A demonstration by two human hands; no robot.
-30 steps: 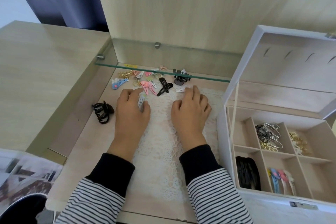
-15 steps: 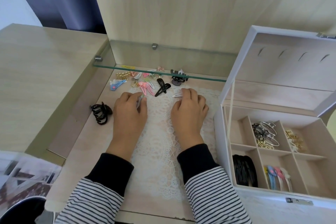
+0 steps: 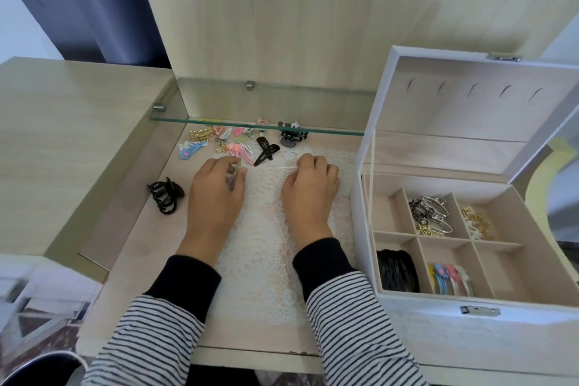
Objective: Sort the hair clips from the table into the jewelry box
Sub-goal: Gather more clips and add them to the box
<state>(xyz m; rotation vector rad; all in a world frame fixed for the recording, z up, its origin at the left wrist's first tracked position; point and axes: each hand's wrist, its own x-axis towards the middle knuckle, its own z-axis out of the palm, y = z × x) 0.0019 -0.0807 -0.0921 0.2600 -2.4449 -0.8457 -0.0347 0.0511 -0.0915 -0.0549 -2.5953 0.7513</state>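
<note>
Several hair clips lie under the glass shelf: a blue one (image 3: pixel 191 150), pink ones (image 3: pixel 240 150), gold ones (image 3: pixel 200 134), black snap clips (image 3: pixel 265 150) and a small black claw clip (image 3: pixel 292 135). A large black claw clip (image 3: pixel 166 195) sits apart at the left. My left hand (image 3: pixel 216 194) pinches a pale snap clip (image 3: pixel 232 176) between thumb and fingers. My right hand (image 3: pixel 308 189) pinches a white snap clip (image 3: pixel 287 168) that sticks out to the left. The white jewelry box (image 3: pixel 438 304) stands open at the right, with clips sorted in several compartments.
A white lace mat (image 3: pixel 266 247) covers the desk under both hands. A glass shelf (image 3: pixel 257 126) overhangs the clip pile at the back. The box lid (image 3: pixel 476 103) stands upright. A raised wooden desktop (image 3: pixel 69 135) borders the left side.
Both hands have drawn back slightly from the clip pile, each with a pale snap clip pinched in its fingers. The right hand's white clip has lifted off the mat.
</note>
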